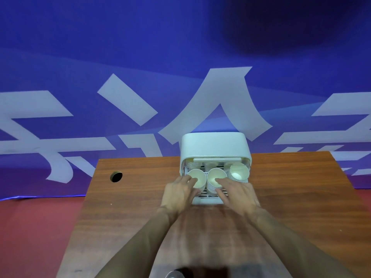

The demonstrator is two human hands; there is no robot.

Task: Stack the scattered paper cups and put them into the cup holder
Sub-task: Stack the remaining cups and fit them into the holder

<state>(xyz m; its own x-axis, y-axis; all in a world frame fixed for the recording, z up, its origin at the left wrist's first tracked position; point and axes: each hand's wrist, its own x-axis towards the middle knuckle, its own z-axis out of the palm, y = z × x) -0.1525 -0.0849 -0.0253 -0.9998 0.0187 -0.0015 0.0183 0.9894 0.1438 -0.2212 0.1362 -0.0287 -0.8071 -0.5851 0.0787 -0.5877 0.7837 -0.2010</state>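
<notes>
Stacked paper cups (217, 176) crowd the open cup holder (202, 200) at the fingertips of the left hand (180, 190) and right hand (239, 194), its raised lid (214, 144) overhanging just beyond. Bare table (291, 187) lies open outward of each hand; a cable hole (116, 176) sits far left.

One cup holder (215, 145) stands on one bench (301, 187). Three paper cup mouths show in it: the left cup (200, 176), the middle cup (213, 176) and the right cup (239, 173). How many cups are nested under each cannot be counted. Two hands reach in, the left hand (179, 193) and the right hand (240, 194). The bench has one round hole (116, 176).
</notes>
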